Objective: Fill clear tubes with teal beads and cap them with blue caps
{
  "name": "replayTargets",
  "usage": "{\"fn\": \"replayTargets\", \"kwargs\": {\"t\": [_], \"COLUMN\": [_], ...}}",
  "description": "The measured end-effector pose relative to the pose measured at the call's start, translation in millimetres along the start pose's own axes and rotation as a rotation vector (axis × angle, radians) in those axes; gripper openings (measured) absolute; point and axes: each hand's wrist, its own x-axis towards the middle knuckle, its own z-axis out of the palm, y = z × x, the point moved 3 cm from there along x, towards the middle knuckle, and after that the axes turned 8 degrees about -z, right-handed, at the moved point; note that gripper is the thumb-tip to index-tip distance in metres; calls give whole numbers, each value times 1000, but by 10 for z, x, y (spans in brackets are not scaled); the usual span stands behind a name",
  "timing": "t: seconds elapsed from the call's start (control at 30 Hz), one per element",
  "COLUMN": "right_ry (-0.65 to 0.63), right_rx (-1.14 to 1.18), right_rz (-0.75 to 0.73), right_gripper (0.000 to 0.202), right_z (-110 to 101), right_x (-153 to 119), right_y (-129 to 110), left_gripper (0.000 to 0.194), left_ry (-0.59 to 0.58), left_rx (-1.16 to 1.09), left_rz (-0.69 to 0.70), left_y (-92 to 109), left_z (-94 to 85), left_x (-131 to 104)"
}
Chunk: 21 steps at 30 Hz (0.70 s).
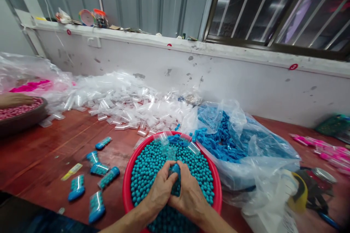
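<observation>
My left hand (159, 186) and my right hand (189, 192) meet over a red basin (128, 178) full of small teal balls (147, 164). Between them, their fingers wrap a small clear plastic container with a blue cap (175, 179); the fingers partly cover it. Empty clear containers (194, 148) and some blue caps (177, 139) lie on the balls at the basin's far side. Left of the basin, several filled containers with blue ends, such as this capped container (109, 177), are scattered on the red table (51, 153).
Clear plastic containers (123, 109) are heaped along the wall. A plastic bag of blue caps (226, 138) adjoins the basin's right side. Pink pieces (325, 149) and a lidded jar (324, 175) sit farther right. At left, another person's hand (15, 99) rests in a bowl of pink balls (26, 111).
</observation>
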Motion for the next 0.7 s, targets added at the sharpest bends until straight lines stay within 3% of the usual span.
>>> {"fn": "replayTargets", "kwargs": {"t": [0.2, 0.4, 0.5, 0.6, 0.7], "right_ry": [43, -84, -94, -58, -107], "right_rx": [-126, 23, 107, 55, -84], "right_rz": [-7, 26, 104, 224, 222], "right_gripper": [64, 72, 72, 48, 33], "right_z": [45, -4, -136, -303, -402], "right_x": [-63, -33, 0, 20, 62], "right_y": [4, -23, 119, 376, 515], "left_gripper": [24, 19, 28, 38, 42], "left_ry": [79, 131, 173, 354, 580], "left_rx": [65, 261, 456, 745, 1083], "left_rz": [-63, 107, 111, 20, -36], "left_y": [-27, 87, 213, 323, 391], "left_z": [84, 0, -329, -870, -1328], "left_x": [-27, -10, -80, -202, -304]}}
